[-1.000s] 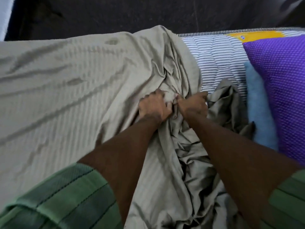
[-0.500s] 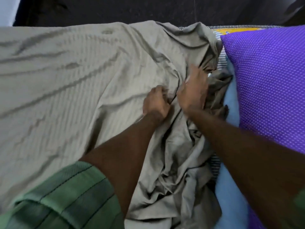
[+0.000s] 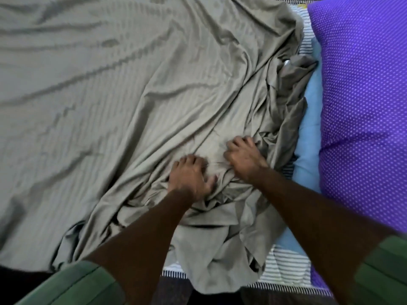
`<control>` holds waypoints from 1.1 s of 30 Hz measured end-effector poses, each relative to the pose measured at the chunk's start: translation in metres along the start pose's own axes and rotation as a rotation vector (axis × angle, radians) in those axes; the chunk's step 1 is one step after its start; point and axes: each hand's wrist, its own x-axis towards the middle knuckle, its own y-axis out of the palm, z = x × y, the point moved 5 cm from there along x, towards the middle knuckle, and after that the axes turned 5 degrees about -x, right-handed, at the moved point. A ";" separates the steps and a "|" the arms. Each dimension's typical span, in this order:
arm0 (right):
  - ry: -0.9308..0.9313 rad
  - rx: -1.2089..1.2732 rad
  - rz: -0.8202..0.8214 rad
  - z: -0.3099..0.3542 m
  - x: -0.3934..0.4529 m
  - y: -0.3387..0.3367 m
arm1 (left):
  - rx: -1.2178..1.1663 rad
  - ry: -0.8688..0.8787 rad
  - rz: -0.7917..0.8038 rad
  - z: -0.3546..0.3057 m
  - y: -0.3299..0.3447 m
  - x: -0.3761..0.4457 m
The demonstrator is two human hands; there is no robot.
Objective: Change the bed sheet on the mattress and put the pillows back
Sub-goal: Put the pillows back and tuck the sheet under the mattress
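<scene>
Sheet (image 3: 136, 89) fabric, grey-beige with a faint woven stripe and a soft sheen, covers most of the frame from the upper left to the centre, lying over the mattress (image 3: 284, 266). Across the left it spreads fairly flat with long shallow ripples; toward the centre right and lower centre it gathers into a deep, crumpled heap of folds that spills over the near edge at the bottom.

One sheet shows, and two hands. The left hand (image 3: 189, 179), lower centre, has its fingers curled down into the bunched cloth, gripping a fold. The right hand (image 3: 243, 156), just beside it to the right, likewise clutches a fistful of the fabric with bent fingers. Both forearms enter from the bottom, each ending in a green ribbed sleeve (image 3: 72, 285).

Mattress ticking, white with thin dark stripes, peeks out at the lower right and in a narrow strip at the upper right. One purple pillow (image 3: 363, 102) with small white dots, plump and rounded, fills the right edge. A smooth pale blue cloth (image 3: 309, 137) lies between it and the sheet's heap.
</scene>
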 end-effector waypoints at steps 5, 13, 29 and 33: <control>0.043 -0.107 0.318 0.004 -0.021 -0.035 | 0.007 0.017 0.310 -0.022 0.031 -0.065; -0.005 -0.001 0.562 0.056 -0.088 -0.018 | -0.490 -0.344 0.303 -0.056 0.052 -0.099; -0.030 0.389 0.034 0.146 -0.174 0.010 | 0.125 -0.415 -0.197 -0.036 0.071 -0.209; -0.251 0.067 0.156 0.129 -0.176 0.014 | 0.032 -0.493 -0.028 -0.054 0.085 -0.215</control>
